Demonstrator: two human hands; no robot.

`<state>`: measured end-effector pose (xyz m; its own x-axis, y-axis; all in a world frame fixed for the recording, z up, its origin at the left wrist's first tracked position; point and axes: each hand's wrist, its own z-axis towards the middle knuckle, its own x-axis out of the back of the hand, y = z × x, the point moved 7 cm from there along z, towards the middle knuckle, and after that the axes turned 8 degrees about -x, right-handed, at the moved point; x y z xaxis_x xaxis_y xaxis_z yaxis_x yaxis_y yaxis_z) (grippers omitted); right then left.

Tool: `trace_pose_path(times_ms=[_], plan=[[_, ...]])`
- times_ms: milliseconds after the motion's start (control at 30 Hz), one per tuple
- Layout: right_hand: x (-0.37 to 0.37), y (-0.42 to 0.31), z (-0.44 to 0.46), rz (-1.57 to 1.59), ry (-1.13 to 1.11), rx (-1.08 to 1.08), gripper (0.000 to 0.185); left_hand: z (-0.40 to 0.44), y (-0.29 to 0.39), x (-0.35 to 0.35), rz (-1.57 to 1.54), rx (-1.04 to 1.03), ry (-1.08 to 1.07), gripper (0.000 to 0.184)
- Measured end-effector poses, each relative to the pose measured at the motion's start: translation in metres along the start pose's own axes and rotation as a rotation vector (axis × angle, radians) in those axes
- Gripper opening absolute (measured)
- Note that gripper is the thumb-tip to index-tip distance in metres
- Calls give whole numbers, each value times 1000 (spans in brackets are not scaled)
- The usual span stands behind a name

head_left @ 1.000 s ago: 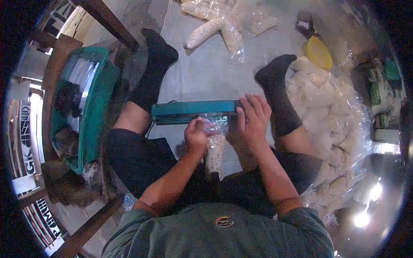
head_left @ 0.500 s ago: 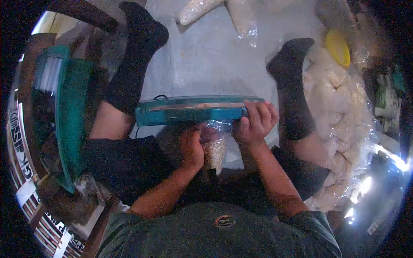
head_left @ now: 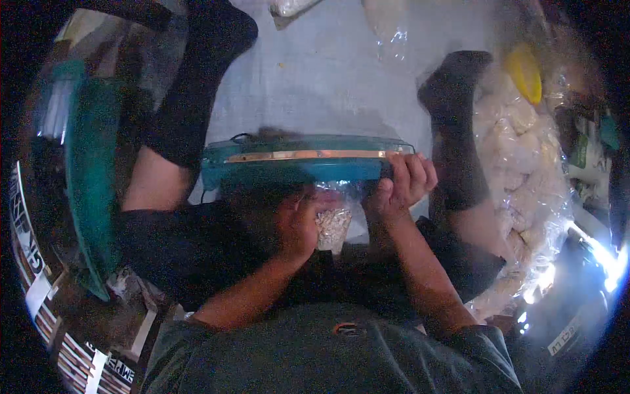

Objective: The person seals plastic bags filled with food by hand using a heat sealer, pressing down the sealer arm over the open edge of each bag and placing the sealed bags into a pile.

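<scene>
A teal heat sealer with a copper-coloured strip along its front lies across the space between my legs. My right hand is closed around the sealer's right end, the thumb below and the fingers over the top. Below the sealer, a clear plastic bag holds small pale pieces in its lower part, and its upper end meets the sealer's underside. My left hand wraps the bag from the left; its fingers are partly in shadow.
A long pile of filled clear bags lies at the right, with a yellow oval object on it. More filled bags rest on the pale floor sheet ahead. A green tub stands at the left.
The view has shifted slightly. The copper strip shows more brightly and the bag looks shorter below the sealer. Both hands keep their holds.
</scene>
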<state>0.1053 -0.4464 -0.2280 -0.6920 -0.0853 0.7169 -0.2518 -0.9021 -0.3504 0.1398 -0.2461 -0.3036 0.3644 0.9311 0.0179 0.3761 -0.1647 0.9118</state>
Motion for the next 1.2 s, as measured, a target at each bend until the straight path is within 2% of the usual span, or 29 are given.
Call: trace_pose_path(times_ms=[33, 67, 133, 233, 267, 333, 367, 467, 500, 567, 667, 733, 800, 867, 933, 967, 1033, 1133, 1200], plan=[[1, -2, 3, -1, -14, -3, 47, 0, -11, -5, -297, 98, -7, 30], [2, -4, 5, -1, -22, -5, 48, 2, -8, -6, -298, 61, -12, 30], [5, 1, -2, 15, 22, 11, 46, 3, -10, -9, -211, 132, -15, 30], [9, -2, 3, 32, -64, -46, 41, 11, -14, -8, -262, -23, -45, 30], [15, -5, 5, 44, -24, -33, 41, 12, -14, -7, -256, -66, -47, 30], [22, -9, 11, 79, -60, -18, 33, 12, -26, -12, -478, 4, 20, 29], [32, -14, 16, 82, -35, -1, 33, 17, -32, -7, -349, -90, 25, 27], [58, -31, 29, 26, -74, 19, 29, 18, -24, -6, -265, -105, 55, 18], [71, -43, 38, 1, -67, 62, 30, 16, -19, -8, -275, -110, 55, 18], [93, -60, 53, -31, -53, 95, 31, 8, -12, -18, -508, -19, -9, 18], [110, -71, 61, -72, -110, 142, 31, 4, 3, -16, -383, -117, -17, 19], [135, -70, 51, 15, 22, 123, 43, 6, -3, -15, -372, -155, -54, 20], [131, -32, -15, 244, 161, -185, 63, 0, 4, -14, -364, -194, -88, 20], [84, -4, -92, 383, -366, -568, 91, -26, 34, -17, -321, -195, -132, 20], [57, -26, -142, 773, -948, -822, 94, -45, 46, -21, -325, -166, -159, 22], [57, -25, -151, 777, -946, -838, 94, -55, 52, -23, -322, -169, -188, 22], [50, -43, -158, 715, -1104, -523, 95, -65, 55, -23, -313, -176, -216, 22], [54, -48, -153, 706, -1169, -501, 94, -82, 53, -17, -285, -193, -301, 27], [63, -57, -135, 692, -1166, -495, 89, -91, 63, -3, -345, -354, -265, 42]])
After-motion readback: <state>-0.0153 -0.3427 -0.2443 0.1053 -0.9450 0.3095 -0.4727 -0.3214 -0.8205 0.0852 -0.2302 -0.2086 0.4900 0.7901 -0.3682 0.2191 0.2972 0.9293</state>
